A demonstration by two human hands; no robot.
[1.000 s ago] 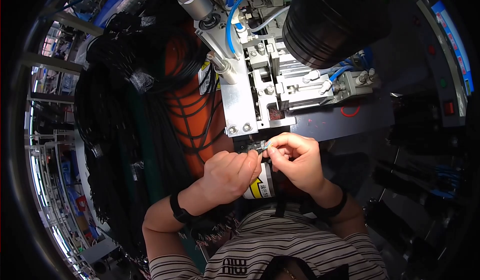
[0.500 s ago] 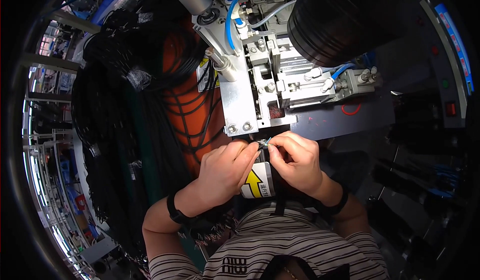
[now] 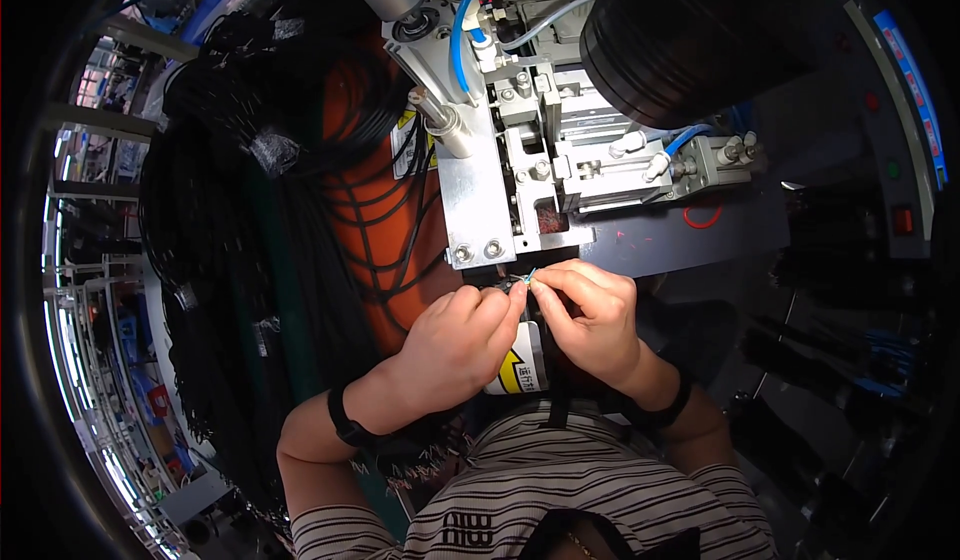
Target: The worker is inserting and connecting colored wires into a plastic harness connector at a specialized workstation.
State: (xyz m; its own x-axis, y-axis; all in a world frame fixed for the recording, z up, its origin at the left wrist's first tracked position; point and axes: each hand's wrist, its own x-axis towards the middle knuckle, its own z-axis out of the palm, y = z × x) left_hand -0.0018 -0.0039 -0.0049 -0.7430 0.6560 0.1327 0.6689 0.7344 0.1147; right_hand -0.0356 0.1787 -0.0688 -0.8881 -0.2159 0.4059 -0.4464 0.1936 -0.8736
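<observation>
My left hand (image 3: 455, 340) and my right hand (image 3: 592, 315) meet at their fingertips just in front of the machine's metal plate. Between them are thin wires (image 3: 528, 279), pale and light blue, at what looks like the end of a cable. Thumb and forefinger of each hand pinch these wires; the exact ends are too small to make out. Bright metal clamps and cylinders make up the machine (image 3: 540, 175) directly beyond the fingers. A white label with a yellow arrow (image 3: 518, 362) shows below the hands, partly covered by the left one.
Thick bundles of black cables (image 3: 240, 150) hang at the left, some lying over an orange surface (image 3: 350, 220). A large dark cylinder (image 3: 670, 50) juts in at the upper right. A red loop (image 3: 702, 218) lies on the grey plate. Further right is a control panel (image 3: 890, 160) with buttons.
My left hand has shifted slightly left and down, with its fingers more upright. The right hand stays almost in place, and the wires between the fingertips sit at a slightly different angle.
</observation>
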